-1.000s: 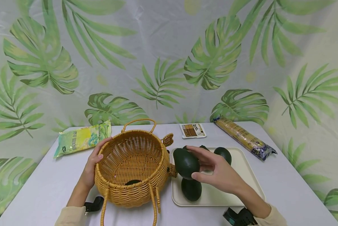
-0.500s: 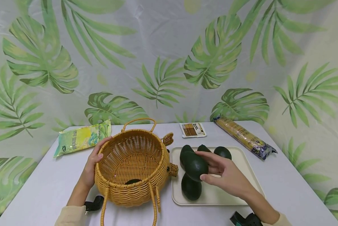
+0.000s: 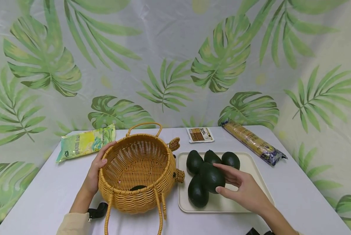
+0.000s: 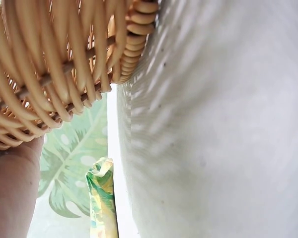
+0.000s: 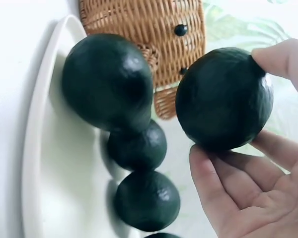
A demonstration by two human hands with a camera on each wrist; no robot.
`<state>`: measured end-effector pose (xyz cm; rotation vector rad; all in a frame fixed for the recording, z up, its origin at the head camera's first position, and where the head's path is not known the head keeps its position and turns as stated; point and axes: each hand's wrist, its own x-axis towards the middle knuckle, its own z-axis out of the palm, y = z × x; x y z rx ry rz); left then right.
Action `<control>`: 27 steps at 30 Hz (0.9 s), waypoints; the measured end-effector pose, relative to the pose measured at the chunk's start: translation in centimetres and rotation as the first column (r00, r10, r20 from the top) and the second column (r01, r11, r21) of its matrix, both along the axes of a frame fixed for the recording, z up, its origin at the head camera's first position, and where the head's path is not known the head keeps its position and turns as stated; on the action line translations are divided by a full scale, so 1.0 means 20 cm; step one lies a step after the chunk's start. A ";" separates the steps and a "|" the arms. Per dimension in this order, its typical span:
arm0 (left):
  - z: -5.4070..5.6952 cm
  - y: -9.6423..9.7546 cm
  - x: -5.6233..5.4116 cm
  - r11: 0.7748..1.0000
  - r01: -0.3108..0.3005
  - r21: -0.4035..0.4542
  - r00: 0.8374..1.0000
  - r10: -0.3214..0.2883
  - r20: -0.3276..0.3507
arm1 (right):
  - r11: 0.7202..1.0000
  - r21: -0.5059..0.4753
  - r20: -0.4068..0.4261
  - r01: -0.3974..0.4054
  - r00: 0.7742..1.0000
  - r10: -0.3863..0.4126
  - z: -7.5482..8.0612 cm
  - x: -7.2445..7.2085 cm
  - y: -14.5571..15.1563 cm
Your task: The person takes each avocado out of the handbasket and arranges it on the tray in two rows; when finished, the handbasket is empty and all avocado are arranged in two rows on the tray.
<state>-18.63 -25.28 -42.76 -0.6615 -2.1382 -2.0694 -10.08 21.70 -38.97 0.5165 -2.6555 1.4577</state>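
Note:
My right hand [image 3: 243, 186] grips a dark green avocado [image 3: 212, 178] between thumb and fingers, above the cream tray [image 3: 243, 207]. In the right wrist view the held avocado [image 5: 223, 99] stands apart from those on the tray. Beneath and around it lie several more avocados: one at the front left [image 3: 197, 192] and a row along the back [image 3: 212, 156]. My left hand [image 3: 94, 169] holds the left rim of a brown wicker basket [image 3: 137, 205], thumb over the edge. A dark rounded thing [image 3: 138, 188] shows partly inside the basket, mostly hidden by the front rim.
Behind the basket on the left lies a yellow-green bag [image 3: 87, 143]. A small white-and-brown packet [image 3: 200, 134] and a long clear pack of noodles [image 3: 253, 142] lie at the back right. The basket's handles [image 3: 159, 215] hang at its front, and its snout [image 3: 179, 176] reaches the tray's edge.
My right hand has moved right and slightly down with the avocado, away from the basket and over the tray. The left hand and basket have stayed in place.

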 end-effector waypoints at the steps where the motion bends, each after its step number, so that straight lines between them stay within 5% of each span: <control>1: 0.00 0.00 0.00 1.000 -0.001 0.001 1.000 0.001 0.002 | 1.000 -0.001 0.001 0.007 1.000 -0.007 -0.01 0.00 0.00; 10: 0.00 0.00 0.00 1.000 -0.008 -0.001 1.000 0.008 0.003 | 0.998 -0.058 0.028 0.030 0.999 -0.028 -0.06 0.01 0.06; 27: 0.00 0.00 0.00 1.000 0.003 0.002 1.000 -0.003 0.007 | 0.987 0.158 -0.025 0.039 0.999 -0.035 -0.09 0.03 0.16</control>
